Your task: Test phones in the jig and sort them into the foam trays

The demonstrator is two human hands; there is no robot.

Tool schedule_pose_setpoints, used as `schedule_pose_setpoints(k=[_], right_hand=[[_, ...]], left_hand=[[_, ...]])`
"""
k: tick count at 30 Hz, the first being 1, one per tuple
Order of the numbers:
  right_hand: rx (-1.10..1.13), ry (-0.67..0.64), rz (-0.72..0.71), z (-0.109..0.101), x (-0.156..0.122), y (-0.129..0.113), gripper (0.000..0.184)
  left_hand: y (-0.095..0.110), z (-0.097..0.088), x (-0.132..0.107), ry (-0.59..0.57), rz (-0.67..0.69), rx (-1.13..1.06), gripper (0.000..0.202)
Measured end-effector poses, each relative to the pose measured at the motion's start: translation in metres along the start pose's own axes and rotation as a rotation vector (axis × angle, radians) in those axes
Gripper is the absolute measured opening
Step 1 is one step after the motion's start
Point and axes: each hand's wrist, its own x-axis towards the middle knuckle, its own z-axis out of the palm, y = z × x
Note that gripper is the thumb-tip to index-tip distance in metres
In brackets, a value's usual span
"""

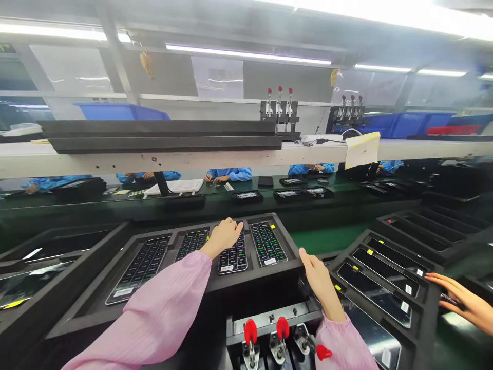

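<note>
A black tray [246, 277] lies before me with dark glass panels in its compartments, each printed with rows of white and green key-like marks. Across the third panel [233, 259] reaches my left hand [224, 237], its fingers curled at the tray's far rim and hidden underneath. My right hand [319, 280] is closed at the tray's right side near the front corner, fingertips against the wall. The rightmost panel [267, 244] bears a yellow tab and a white label. Below the tray stands a metal fixture [275, 324] with red-handled toggle clamps.
On the right, another tray [423, 313] holds dark glass panels, with another person's hand [458, 295] beside it. A further tray [96, 257] stands at left. Beyond, co-workers in blue sleeves [234, 173] sit across a green bench, under a white shelf [215, 160].
</note>
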Motion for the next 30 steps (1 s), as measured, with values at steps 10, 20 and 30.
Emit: schedule_pose_setpoints(k=[10, 20, 30], right_hand=[[0.042, -0.011, 0.054, -0.002, -0.003, -0.003, 0.061], [0.044, -0.058, 0.095, -0.001, 0.0, 0.002, 0.062], [0.058, -0.065, 0.107, -0.002, 0.003, 0.002, 0.063]], left_hand=[[-0.001, 0.003, -0.002, -0.055, 0.082, 0.071, 0.027], [0.006, -0.006, 0.007, -0.087, 0.085, 0.049, 0.029], [-0.003, -0.006, 0.014, -0.138, 0.075, -0.021, 0.028]])
